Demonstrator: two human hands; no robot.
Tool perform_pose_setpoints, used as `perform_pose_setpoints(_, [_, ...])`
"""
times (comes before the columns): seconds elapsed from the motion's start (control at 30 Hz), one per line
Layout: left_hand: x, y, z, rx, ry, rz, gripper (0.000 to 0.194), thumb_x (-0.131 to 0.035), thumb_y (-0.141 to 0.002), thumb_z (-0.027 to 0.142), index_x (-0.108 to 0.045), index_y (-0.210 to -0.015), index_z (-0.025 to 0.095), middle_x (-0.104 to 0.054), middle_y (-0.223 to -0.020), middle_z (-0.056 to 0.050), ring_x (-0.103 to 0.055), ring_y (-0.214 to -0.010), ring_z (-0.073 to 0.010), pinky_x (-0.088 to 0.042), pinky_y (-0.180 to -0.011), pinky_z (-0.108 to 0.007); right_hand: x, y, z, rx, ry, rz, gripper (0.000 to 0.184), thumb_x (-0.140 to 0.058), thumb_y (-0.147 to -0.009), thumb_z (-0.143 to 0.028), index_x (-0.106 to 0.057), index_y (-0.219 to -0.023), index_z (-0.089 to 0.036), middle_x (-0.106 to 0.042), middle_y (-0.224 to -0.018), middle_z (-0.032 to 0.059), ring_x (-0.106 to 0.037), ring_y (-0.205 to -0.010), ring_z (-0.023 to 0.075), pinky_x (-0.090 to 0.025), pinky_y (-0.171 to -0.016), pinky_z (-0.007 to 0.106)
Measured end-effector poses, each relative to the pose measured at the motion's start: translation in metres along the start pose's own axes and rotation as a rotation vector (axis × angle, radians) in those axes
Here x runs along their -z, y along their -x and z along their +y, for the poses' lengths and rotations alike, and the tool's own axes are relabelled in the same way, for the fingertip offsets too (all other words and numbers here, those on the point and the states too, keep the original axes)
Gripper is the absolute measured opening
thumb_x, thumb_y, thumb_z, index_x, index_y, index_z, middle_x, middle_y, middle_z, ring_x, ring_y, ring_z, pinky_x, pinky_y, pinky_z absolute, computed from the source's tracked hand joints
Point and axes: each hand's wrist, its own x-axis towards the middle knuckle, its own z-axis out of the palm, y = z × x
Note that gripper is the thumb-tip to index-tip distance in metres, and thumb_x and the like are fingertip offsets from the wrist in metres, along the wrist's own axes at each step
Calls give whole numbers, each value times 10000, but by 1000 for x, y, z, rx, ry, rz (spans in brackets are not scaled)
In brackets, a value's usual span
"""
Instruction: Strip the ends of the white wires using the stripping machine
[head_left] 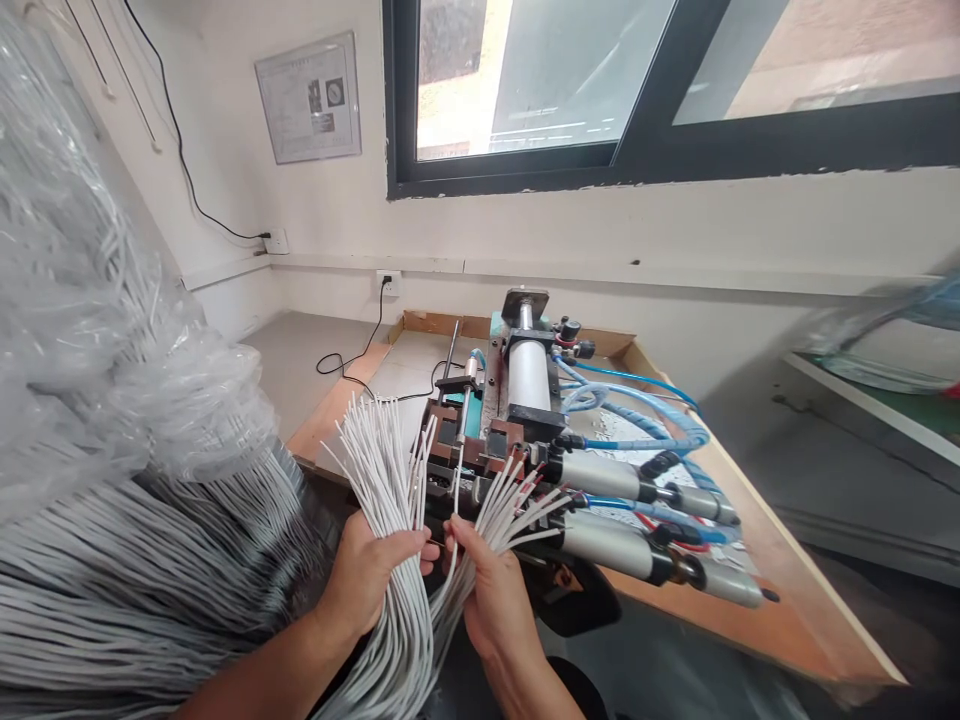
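Observation:
My left hand [371, 575] is closed round a thick bunch of white cables [386, 470] whose ends fan upward. My right hand [491, 590] grips a smaller bunch of the same white cables [514, 505]; these have short red stripped tips and splay toward the machine. One single cable [457, 495] stands up between thumb and fingers, near the jaws of the pneumatic stripping machine [525, 400]. Both bunches run down between my forearms and join below.
The machine sits on a wooden board [757, 590] with metal cylinders [637, 480] and blue air hoses [637, 400]. A big heap of white cables in clear plastic [112, 400] fills the left. Wall sockets, a window and a shelf at right are behind.

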Motion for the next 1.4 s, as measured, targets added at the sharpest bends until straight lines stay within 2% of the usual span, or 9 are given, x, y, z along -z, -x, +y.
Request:
perform_pose_setpoints(0.17, [-1,1,0,-27,-17,7,165,-690,-550,182,-628,-680,102,-642,-580,-40,-626,-541,-206,-499,-510,-309,-3,0,-2,-21,-6,-35,223,-759,-533,-289,-611,-603,-137,-577,-542,-11,-525,-508,132,-421,-538,253])
perform_pose_setpoints(0.33, [-2,1,-2,-49,-53,-60,132,-667,-567,146,-643,-686,96,-634,-544,-26,-583,-511,-166,-469,-497,-267,2,3,2,-71,156,-311,225,-706,-622,-335,-638,-668,-125,-535,-507,-21,-462,-486,107,-373,-514,238])
perform_pose_setpoints(0.5, [0,1,-1,-105,-34,-105,125,-676,-564,112,-639,-684,115,-631,-582,-4,-564,-549,-144,-454,-529,-244,7,7,7,146,190,-108,219,-703,-622,-344,-633,-660,-140,-556,-529,-18,-447,-519,109,-354,-541,236])
perform_pose_setpoints(0.7, [3,0,0,-29,-7,2,186,-680,-608,189,-610,-765,119,-633,-627,-19,-620,-591,-192,-498,-550,-305,6,4,5,108,128,-16,215,-724,-587,-318,-626,-625,-130,-562,-509,-9,-440,-473,107,-337,-493,236])
perform_pose_setpoints(0.9, [4,-1,0,-34,25,31,173,-693,-591,176,-583,-712,120,-611,-595,-2,-629,-577,-199,-502,-526,-299,3,-4,2,-11,76,-35,227,-751,-535,-305,-625,-614,-133,-564,-501,-17,-473,-467,111,-360,-500,234])
perform_pose_setpoints(1.0, [5,-4,-2,-57,17,53,179,-694,-588,175,-592,-723,116,-609,-596,-4,-605,-567,-182,-492,-506,-288,6,-1,2,-44,163,-144,235,-727,-576,-337,-661,-673,-134,-617,-586,9,-532,-565,144,-393,-593,257])
perform_pose_setpoints(1.13, [4,-6,-3,-111,51,-15,155,-679,-602,150,-619,-740,108,-629,-637,-15,-572,-586,-145,-476,-566,-268,11,9,8,-21,325,-303,240,-732,-573,-313,-687,-737,-144,-664,-708,36,-563,-724,194,-388,-731,296])
perform_pose_setpoints(1.27, [2,-5,0,-116,59,-81,128,-681,-591,118,-633,-710,108,-631,-633,-10,-562,-595,-127,-466,-598,-247,16,12,17,130,353,-204,195,-715,-595,-336,-671,-690,-171,-658,-701,22,-563,-734,198,-383,-748,308])
perform_pose_setpoints(1.4, [2,-6,8,-74,59,-29,139,-703,-567,143,-626,-680,113,-617,-595,-4,-576,-567,-140,-492,-557,-269,18,6,21,148,226,-105,224,-706,-607,-351,-661,-736,-173,-663,-715,28,-578,-726,197,-396,-733,318])
